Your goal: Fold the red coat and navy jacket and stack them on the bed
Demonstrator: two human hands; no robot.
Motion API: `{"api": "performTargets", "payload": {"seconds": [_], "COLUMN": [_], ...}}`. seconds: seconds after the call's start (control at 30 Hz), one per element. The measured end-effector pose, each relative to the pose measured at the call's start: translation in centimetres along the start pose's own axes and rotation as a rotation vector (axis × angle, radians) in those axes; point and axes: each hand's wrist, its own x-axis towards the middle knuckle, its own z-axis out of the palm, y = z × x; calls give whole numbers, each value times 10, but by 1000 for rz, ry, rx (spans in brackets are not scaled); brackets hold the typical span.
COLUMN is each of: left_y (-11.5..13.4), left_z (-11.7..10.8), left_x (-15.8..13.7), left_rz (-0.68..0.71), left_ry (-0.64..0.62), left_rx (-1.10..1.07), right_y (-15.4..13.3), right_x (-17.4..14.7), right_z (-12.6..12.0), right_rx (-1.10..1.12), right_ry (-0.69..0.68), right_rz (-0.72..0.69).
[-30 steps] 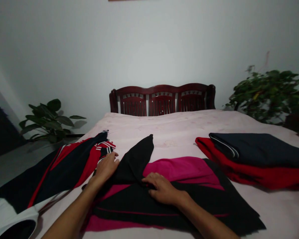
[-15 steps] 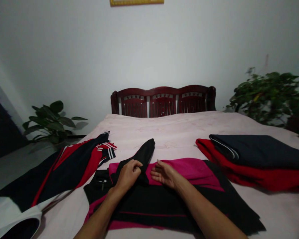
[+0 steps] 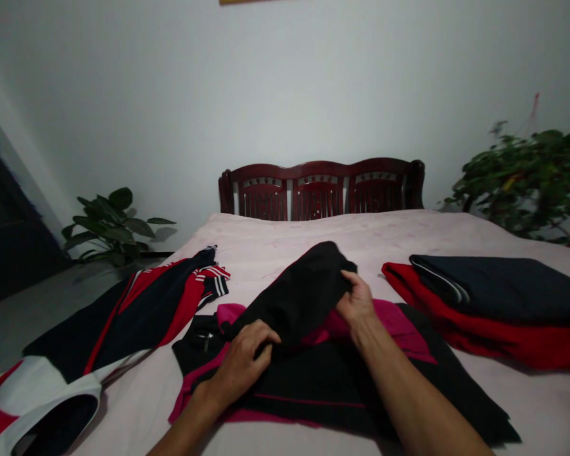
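Note:
A black and magenta jacket [image 3: 332,380] lies on the bed, partly folded, with its collar and zipper pull toward the left. My right hand [image 3: 358,301] grips the end of its black sleeve [image 3: 304,285], which is lifted and slants up across the garment. Lower on the same sleeve, my left hand [image 3: 249,354] is closed with its fingers curled on the cloth near the shoulder. The fingertips of my left hand are partly hidden in the fabric.
On the left lies a navy, red and white track jacket [image 3: 147,310]. Folded navy clothing [image 3: 508,288] rests on folded red clothing [image 3: 494,335] at the right. Beyond the pink bedsheet [image 3: 285,237] stands a dark wooden headboard [image 3: 318,190], with leafy plants [image 3: 109,221] on both sides.
My right hand has gone from open over the magenta cloth to gripping the sleeve's end. The sleeve has swung right and spread wider. My left hand has shifted slightly down.

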Motion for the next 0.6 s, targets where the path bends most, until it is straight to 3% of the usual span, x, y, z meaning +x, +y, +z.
{"api": "performTargets", "payload": {"seconds": [0.07,0.13,0.23,0.33,0.43,0.6], "left_y": [-19,-43,-78,-96,-99,-100], "left_z": [-4,-9,-12,-11,-8,-8], "left_x": [-6,-12,-13,1,22,47], "left_rz": [-76,-154,-245,-254,-205,-121], "left_ry": [126,215,255,174,77,-25], "left_rx": [59,137,252,360,401,455], "right_y": [-30,-54,-70,-69,-65,-63], "right_x": [-21,-40,-60,-65,-63,-65], "right_z": [-15,-38,-76,-102,-109,-91], "right_rx": [79,115,75,-21,-61,-96], "right_ry": [79,198,408,537,521,423], "right_rz": [-170,-232,-117,13,34,-22]}}
